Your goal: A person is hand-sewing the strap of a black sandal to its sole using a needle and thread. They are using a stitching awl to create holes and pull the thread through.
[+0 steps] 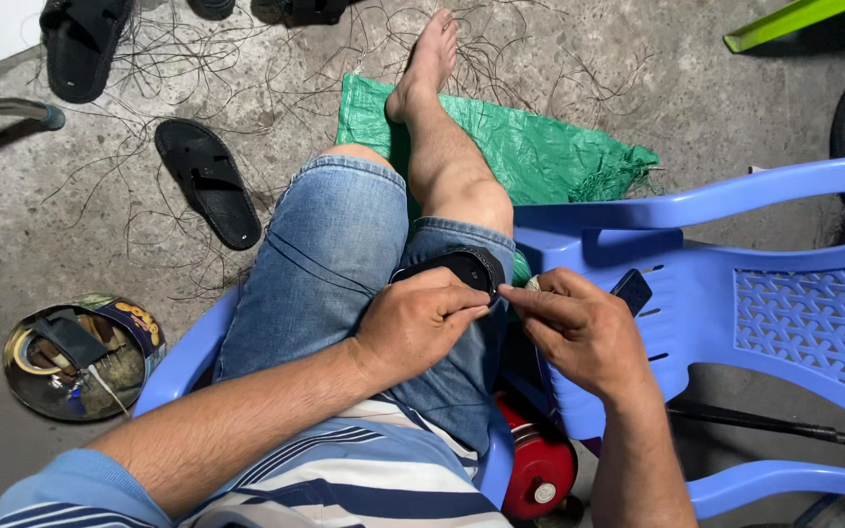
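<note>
Resting on the denim-clad thigh, the left hand (413,323) presses its curled fingers down on one black rubbery sandal piece (462,266), pinning it at the knee. Just beside it, the right hand (579,328) pinches something small and pale (532,285) between thumb and forefinger, touching the sandal piece's edge; I cannot tell what that is. One small dark flat object (632,289) shows behind the right hand's knuckles.

Two blue moulded plastic chairs are in view: one (183,357) under the person, one (784,303) lying on its side at the right, its back a lattice. One red round canister (540,467) sits below between them. One round metal tin (75,357) full of scraps lies on the concrete floor (276,78) at the left.

Farther off, one crumpled green woven sack (540,147) lies under the bare foot. Two black flat sandals (209,181) (80,44) lie among scattered thin dark threads.
</note>
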